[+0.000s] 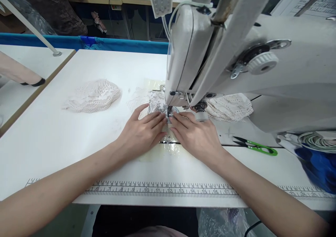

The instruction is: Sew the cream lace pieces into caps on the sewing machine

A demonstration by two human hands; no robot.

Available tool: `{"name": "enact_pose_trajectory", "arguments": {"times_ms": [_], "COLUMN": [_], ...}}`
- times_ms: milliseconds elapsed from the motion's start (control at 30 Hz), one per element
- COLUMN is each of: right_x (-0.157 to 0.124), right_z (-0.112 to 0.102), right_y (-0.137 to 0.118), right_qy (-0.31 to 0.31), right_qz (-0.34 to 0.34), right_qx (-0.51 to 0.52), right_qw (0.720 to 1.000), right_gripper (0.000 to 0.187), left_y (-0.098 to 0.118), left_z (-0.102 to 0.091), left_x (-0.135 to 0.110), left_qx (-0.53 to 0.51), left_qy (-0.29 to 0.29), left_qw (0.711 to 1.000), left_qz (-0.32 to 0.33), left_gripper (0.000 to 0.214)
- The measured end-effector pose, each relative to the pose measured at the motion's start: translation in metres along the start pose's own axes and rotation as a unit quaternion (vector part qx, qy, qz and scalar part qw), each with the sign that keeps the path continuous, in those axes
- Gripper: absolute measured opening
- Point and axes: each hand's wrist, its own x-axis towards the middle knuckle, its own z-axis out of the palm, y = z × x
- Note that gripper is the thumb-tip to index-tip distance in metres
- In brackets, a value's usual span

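A piece of white lace (156,102) lies at the needle area of a white sewing machine (183,51). From the left, my left hand (143,130) rests palm down with its fingers spread, the tips at the lace's near edge beside the presser foot (169,110). My right hand (195,133) lies flat on the other side, fingers stretched toward the foot and partly behind a machine knob. Both hands look open, pressing down rather than gripping. Whatever lies under the fingertips is hidden. Another gathered lace piece (94,95) sits to the left, and more lace (229,106) is under the machine arm.
Green-handled thread snips (259,148) lie right of my right hand. A printed ruler (168,189) runs along the table's front edge. At the far right are coiled elastic (319,140) and blue cloth (319,167). Another person (52,9) is beyond the blue cloth trough (126,45).
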Motion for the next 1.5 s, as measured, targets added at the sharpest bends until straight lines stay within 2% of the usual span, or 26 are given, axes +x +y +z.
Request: {"name": "enact_pose_trajectory", "arguments": {"times_ms": [333,433,500,600,700,767,833,867,933,967,1033,1100,1167,1233,1300,1367,1433,1500], "right_x": [-0.003,-0.004,-0.005,-0.007,-0.005,0.0,0.008,0.014,0.027,0.035,0.05,0.065,0.078,0.092,0.11,0.133,0.159,0.184], "right_z": [-0.004,-0.004,-0.004,-0.003,-0.004,-0.008,-0.016,-0.02,-0.027,-0.03,-0.033,-0.034,-0.034,-0.033,-0.028,-0.017,0.001,0.023], "right_y": [0.009,0.011,0.012,0.012,0.005,-0.003,-0.014,-0.02,-0.031,-0.036,-0.045,-0.053,-0.061,-0.068,-0.076,-0.083,-0.088,-0.091], "right_qy": [0.053,0.054,0.056,0.069,0.076,0.049,-0.013,-0.055,-0.152,-0.189,-0.229,-0.237,-0.247,-0.258,-0.248,-0.199,-0.134,-0.107], "right_qz": [-0.008,-0.012,-0.011,-0.015,-0.044,-0.051,-0.002,0.036,0.101,0.124,0.147,0.152,0.161,0.176,0.177,0.164,0.187,0.222], "right_qx": [-0.017,-0.008,0.003,0.053,0.186,0.281,0.365,0.408,0.505,0.549,0.615,0.654,0.667,0.66,0.65,0.661,0.643,0.589], "right_qw": [0.998,0.998,0.998,0.996,0.979,0.957,0.931,0.91,0.844,0.805,0.741,0.703,0.684,0.684,0.696,0.705,0.73,0.769], "right_gripper": [0.029,0.027,0.024,0.021,0.03,0.044,0.059,0.057,0.035,0.028,0.03,0.03,0.031,0.032,0.031,0.03,0.027,0.026], "left_y": [-0.009,-0.012,-0.014,-0.017,-0.023,-0.029,-0.035,-0.038,-0.043,-0.045,-0.05,-0.056,-0.064,-0.077,-0.096,-0.123,-0.155,-0.187], "left_z": [0.007,0.007,0.007,0.005,-0.011,-0.031,-0.055,-0.066,-0.084,-0.09,-0.097,-0.102,-0.106,-0.11,-0.112,-0.109,-0.1,-0.085], "left_x": [0.002,0.001,0.002,0.005,0.008,0.007,0.004,0.002,-0.007,-0.013,-0.029,-0.051,-0.074,-0.096,-0.111,-0.114,-0.108,-0.097], "left_qx": [-0.032,-0.033,-0.046,-0.07,-0.085,-0.123,-0.227,-0.31,-0.441,-0.486,-0.529,-0.553,-0.559,-0.553,-0.525,-0.439,-0.39,-0.346], "left_qy": [-0.014,-0.016,-0.049,-0.1,-0.115,-0.138,-0.183,-0.21,-0.233,-0.229,-0.206,-0.194,-0.195,-0.178,-0.109,-0.037,-0.016,-0.01], "left_qw": [0.999,0.996,0.988,0.976,0.968,0.961,0.938,0.911,0.849,0.823,0.79,0.765,0.748,0.727,0.729,0.766,0.784,0.804], "left_qz": [-0.035,-0.087,-0.137,-0.182,-0.204,-0.205,-0.185,-0.173,-0.173,-0.188,-0.231,-0.267,-0.3,-0.365,-0.426,-0.468,-0.483,-0.483], "left_gripper": [0.033,0.032,0.028,0.023,0.022,0.022,0.023,0.023,0.021,0.021,0.018,0.029,0.038,0.03,0.032,0.04,0.042,0.041]}}
